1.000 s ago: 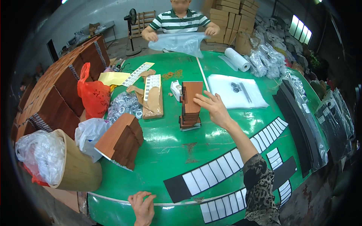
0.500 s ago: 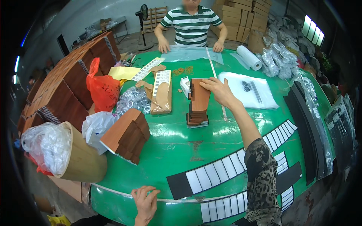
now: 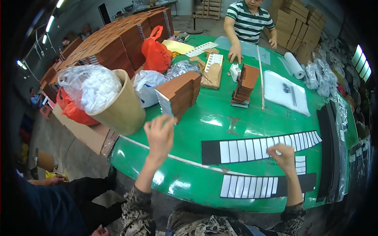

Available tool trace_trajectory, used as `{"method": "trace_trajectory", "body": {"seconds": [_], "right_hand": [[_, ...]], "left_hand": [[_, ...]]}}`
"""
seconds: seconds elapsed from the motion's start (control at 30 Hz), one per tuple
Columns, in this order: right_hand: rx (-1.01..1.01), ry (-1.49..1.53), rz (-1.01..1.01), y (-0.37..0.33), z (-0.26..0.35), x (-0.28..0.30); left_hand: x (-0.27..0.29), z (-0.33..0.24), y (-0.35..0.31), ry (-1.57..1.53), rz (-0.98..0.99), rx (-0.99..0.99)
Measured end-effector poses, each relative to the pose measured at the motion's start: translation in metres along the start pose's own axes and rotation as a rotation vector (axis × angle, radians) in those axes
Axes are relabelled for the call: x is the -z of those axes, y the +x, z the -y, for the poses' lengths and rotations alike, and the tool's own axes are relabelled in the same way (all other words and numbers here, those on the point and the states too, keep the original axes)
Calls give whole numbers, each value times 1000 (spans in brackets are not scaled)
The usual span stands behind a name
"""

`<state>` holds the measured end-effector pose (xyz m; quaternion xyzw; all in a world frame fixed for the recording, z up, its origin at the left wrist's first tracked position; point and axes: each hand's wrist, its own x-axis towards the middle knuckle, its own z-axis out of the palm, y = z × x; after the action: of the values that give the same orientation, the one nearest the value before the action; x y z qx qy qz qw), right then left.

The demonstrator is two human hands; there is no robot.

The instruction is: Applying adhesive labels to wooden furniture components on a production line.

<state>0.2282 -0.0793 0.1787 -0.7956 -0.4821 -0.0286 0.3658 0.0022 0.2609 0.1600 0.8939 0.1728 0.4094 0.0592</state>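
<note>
My left hand (image 3: 159, 135) is raised in front of the left stack of brown wood-look boards (image 3: 179, 92), fingers loosely bent and slightly apart, nothing visible in them. Whether it touches the stack I cannot tell. Over the black strip with a row of white labels (image 3: 246, 149), my right hand (image 3: 282, 156) has its thumb and fingers pinched together; anything between them is too small to make out. A second labelled black strip (image 3: 250, 186) lies nearer me. Another small brown stack (image 3: 247, 84) sits farther back, beside a white object (image 3: 235, 72).
A co-worker in a striped shirt (image 3: 250, 23) reaches over the far side of the green table (image 3: 185, 141). At left stand a tan bin (image 3: 126, 106) with plastic bags and large stacks of brown boards (image 3: 114, 47). Black strips (image 3: 327, 153) lie along the right edge.
My right hand has left the far brown stack and come back to the labelled strip. My left hand has risen toward the left stack. The co-worker's hand now reaches toward the white object.
</note>
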Motion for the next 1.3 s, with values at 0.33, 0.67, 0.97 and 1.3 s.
{"method": "trace_trajectory", "body": {"seconds": [0.33, 0.67, 0.97, 1.3], "right_hand": [[-531, 485, -261, -200, 24, -16], [-582, 503, -339, -255, 61, -27], [70, 2, -142, -149, 134, -39], [65, 210, -51, -166, 135, -125]], "left_hand": [[-41, 51, 120, 343, 328, 168], [-45, 44, 126, 176, 142, 43], [53, -85, -27, -299, 796, -429], [63, -45, -123, -867, 1210, 203]]}}
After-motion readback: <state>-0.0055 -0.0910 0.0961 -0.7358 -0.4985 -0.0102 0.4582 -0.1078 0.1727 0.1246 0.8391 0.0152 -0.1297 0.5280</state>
